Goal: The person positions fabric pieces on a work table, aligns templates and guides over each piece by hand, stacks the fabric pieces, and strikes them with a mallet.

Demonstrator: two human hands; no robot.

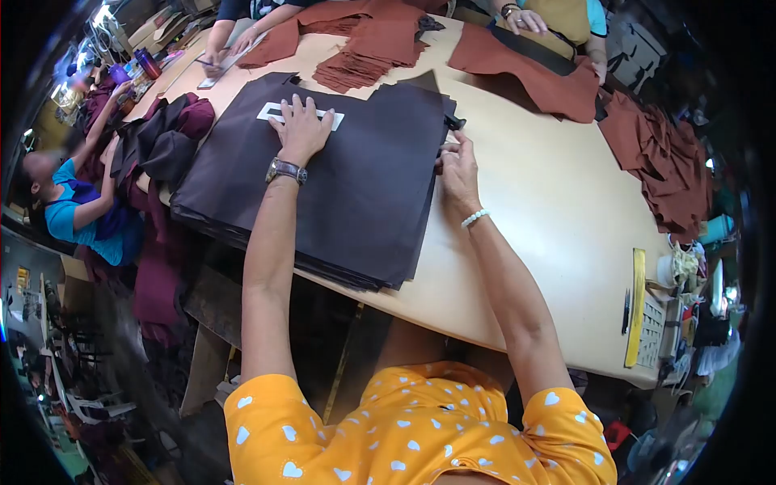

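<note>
A stack of dark fabric sheets [356,194] lies on the table [541,210]. My left hand [302,129], fingers spread, presses on a white rectangular template [333,120] near the top of the stack. At the stack's right edge, my right hand [459,171] has its fingers bent next to a small black clip [455,122]; whether it grips the clip or the cloth edge is unclear.
Rust-coloured cloth [368,48] lies at the back, with more rust cloth [655,162] at the right. Maroon and black cloth [166,137] is at the left. A yellow ruler [636,307] lies front right. Co-workers' hands [525,19] are across the table.
</note>
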